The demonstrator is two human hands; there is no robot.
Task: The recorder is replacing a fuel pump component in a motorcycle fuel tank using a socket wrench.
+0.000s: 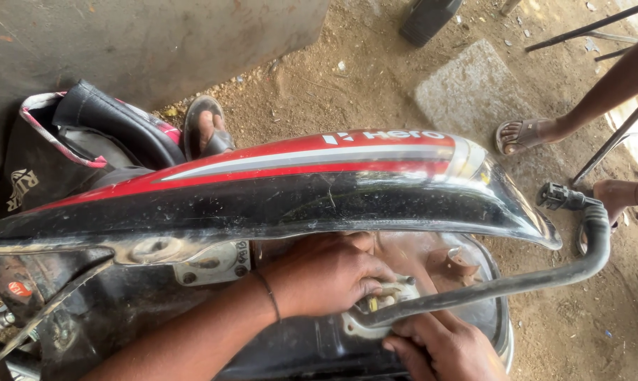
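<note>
While the upturned red-and-black fuel tank (276, 190) lay across the dirt floor (375, 92), its long lower edge overhung the hollow underside and left only a narrow pocket for both hands. A grey concrete wall (142, 42) closed off the far left, a flat stone slab (474, 92) sat on the ground beyond the tank, and open dirt spread to the right, where another person's sandalled foot (523, 134) stood well apart. The left hand (326, 275) reached under the tank's rim with its fingers (372, 279) curled tightly around a small pale fuel fitting (386, 296) mounted on the tank's underside, gripping it. Just below, the right hand (442, 349) pressed against the same area, fingers bent and nearly closed, touching the black rubber hose (516, 282); whether it truly clasped the hose could not be told. That hose ran from the fitting out to the right, curving upward past the tank's edge to a black plastic connector (558, 196) in free air.
</note>
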